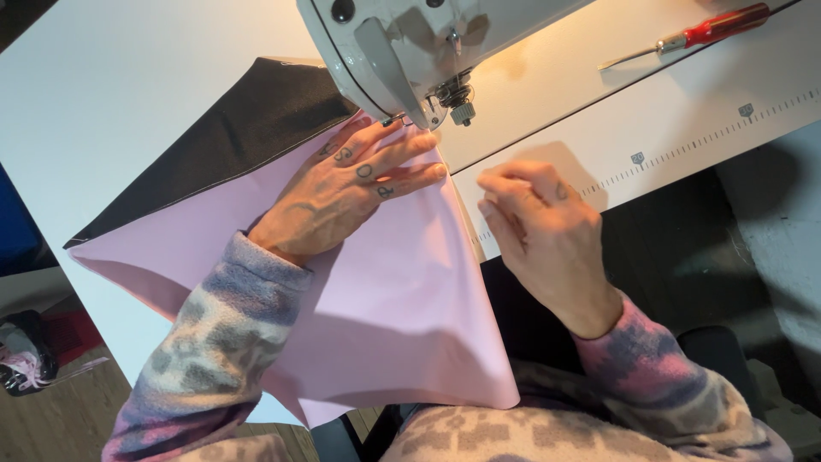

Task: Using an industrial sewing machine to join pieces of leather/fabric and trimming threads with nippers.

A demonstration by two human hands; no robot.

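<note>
A pink sheet of fabric (402,308) lies across the white table (128,94) and hangs over its near edge toward my lap. Under it, at the upper left, a black fabric piece (231,137) sticks out. My left hand (351,192) lies flat on the pink fabric, fingers spread, fingertips just beside the needle area of the white sewing machine (410,43). My right hand (534,227) is at the fabric's right edge, fingers curled and pinching that edge near the table's front.
A red-handled screwdriver (693,38) lies at the back right of the table. A ruler scale (684,145) is printed along the table's front strip. A dark chair and wooden floor show below; bags sit on the floor at the left.
</note>
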